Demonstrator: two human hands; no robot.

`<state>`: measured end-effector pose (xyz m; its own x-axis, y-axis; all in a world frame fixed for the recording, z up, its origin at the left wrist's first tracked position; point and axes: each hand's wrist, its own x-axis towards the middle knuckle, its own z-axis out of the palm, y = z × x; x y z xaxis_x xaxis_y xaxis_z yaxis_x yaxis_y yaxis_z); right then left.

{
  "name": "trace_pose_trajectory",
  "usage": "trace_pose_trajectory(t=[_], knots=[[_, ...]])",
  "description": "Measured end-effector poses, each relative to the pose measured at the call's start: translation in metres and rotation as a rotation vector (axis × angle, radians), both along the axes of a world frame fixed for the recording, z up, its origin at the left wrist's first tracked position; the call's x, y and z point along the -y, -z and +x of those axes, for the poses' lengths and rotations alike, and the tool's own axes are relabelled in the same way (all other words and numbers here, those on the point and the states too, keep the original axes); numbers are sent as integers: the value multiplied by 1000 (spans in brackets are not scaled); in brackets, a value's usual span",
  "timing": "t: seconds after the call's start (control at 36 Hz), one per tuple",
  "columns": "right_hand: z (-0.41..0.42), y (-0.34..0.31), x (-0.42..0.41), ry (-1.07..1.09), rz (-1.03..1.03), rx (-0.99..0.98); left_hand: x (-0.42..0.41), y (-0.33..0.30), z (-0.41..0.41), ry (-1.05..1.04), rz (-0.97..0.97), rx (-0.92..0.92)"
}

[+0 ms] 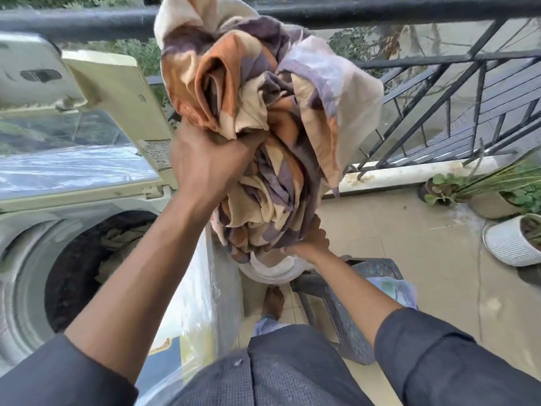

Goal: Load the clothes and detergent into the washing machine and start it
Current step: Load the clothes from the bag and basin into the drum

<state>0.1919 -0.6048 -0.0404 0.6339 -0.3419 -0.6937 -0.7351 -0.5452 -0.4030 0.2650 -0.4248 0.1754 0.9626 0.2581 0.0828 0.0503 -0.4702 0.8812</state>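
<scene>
The left hand [205, 162] has its fingers clenched in the patterned cloth bundle [263, 136] while the right hand [304, 247] props it from beneath, just right of the open washing machine [38, 244], where some clothes already lie; detergent and starting look undone.

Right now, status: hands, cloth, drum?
Left hand grips patterned cloth high; right hand holds its bottom. Drum open, lid up. Nothing blocking.

Washer drum mouth [73, 268] open from above, raised lid [117, 112] standing behind it, bunched patterned cloth [269, 136] filling the space right of it, railing [439, 112] beyond, dark stool [345, 312] below right
</scene>
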Motion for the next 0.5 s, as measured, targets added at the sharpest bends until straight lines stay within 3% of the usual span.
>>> trace_pose_trajectory(t=[0.08,0.17,0.25,0.42,0.5], knots=[[11,12,-7,-77,65,-75,2,-11,-1,8,-27,-11],[20,20,-13,131,431,-2,2,-22,-2,21,-39,-45],[24,22,-17,263,495,15,2,-36,-3,24,-79,-28],[22,20,-9,303,242,-2,2,-44,2,3,-82,-19],[18,17,5,379,250,25,2,-36,4,-34,-55,-42]])
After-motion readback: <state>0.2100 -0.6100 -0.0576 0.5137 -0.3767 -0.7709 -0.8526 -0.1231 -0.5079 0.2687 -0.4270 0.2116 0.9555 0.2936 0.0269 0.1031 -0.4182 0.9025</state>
